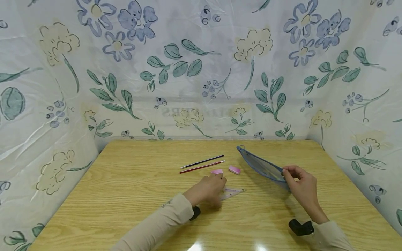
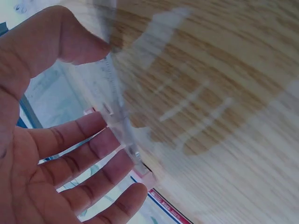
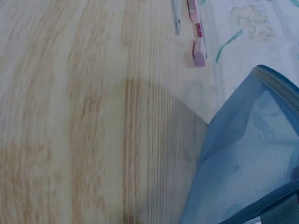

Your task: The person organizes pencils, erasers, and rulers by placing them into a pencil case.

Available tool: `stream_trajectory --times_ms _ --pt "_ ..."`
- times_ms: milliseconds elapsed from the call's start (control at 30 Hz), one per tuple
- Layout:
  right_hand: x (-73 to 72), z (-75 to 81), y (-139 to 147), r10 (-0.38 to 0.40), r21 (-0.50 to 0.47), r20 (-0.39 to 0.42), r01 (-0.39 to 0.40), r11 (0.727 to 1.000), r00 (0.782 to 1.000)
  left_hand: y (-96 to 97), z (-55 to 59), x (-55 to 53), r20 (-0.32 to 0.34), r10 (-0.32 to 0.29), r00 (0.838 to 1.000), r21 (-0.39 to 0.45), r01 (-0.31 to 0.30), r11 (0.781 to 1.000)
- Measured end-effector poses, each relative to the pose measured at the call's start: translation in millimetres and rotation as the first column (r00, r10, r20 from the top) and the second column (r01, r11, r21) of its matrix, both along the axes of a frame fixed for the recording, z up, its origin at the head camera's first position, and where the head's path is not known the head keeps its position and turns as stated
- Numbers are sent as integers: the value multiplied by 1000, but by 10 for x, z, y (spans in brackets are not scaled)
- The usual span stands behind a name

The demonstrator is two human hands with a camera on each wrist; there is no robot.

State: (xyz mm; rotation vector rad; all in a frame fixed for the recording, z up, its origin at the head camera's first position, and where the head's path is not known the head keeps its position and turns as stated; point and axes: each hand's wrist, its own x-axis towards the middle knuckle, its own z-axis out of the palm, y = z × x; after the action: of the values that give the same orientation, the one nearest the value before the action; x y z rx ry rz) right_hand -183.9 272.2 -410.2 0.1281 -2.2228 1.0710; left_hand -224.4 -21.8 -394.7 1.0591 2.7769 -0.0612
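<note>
My right hand [image 1: 303, 183] pinches the rim of a blue mesh zipper pouch [image 1: 262, 165], which is tilted up off the table. The pouch [image 3: 252, 154] fills the lower right of the right wrist view, where the hand itself is out of sight. Over a clear plastic set square [image 1: 233, 192] reaches my left hand [image 1: 208, 190]. In the left wrist view the thumb and spread fingers of that hand [image 2: 65, 154] lie along the set square [image 2: 117, 93], seen nearly edge-on. A pink-and-white eraser [image 1: 217, 171] sits just beyond the left fingertips.
Another pink-and-white eraser [image 1: 234, 169] lies between the left hand and the pouch. Behind them a dark pencil [image 1: 202, 161] and a red pencil [image 1: 201, 167] lie side by side on the wooden table [image 1: 135, 195]. Flowered cloth [image 1: 201, 80] walls the table at the back and sides.
</note>
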Motion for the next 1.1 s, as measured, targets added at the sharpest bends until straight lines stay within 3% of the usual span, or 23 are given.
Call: stream_trajectory --times_ms 200,500,900,1100 --pt "-1 15 -5 -2 -3 -7 2 1000 1000 -16 5 8 -67 -39 997 -3 39 999" --pt "-6 23 6 5 -7 -2 -5 1000 1000 -30 4 -28 -142 -97 985 92 110 990" --pt "-3 22 13 -4 -5 0 4 1000 1000 -37 11 -39 -134 -49 990 100 63 993" --pt "-5 15 6 -13 -14 0 13 1000 1000 -56 53 -57 -142 -54 988 134 73 988"
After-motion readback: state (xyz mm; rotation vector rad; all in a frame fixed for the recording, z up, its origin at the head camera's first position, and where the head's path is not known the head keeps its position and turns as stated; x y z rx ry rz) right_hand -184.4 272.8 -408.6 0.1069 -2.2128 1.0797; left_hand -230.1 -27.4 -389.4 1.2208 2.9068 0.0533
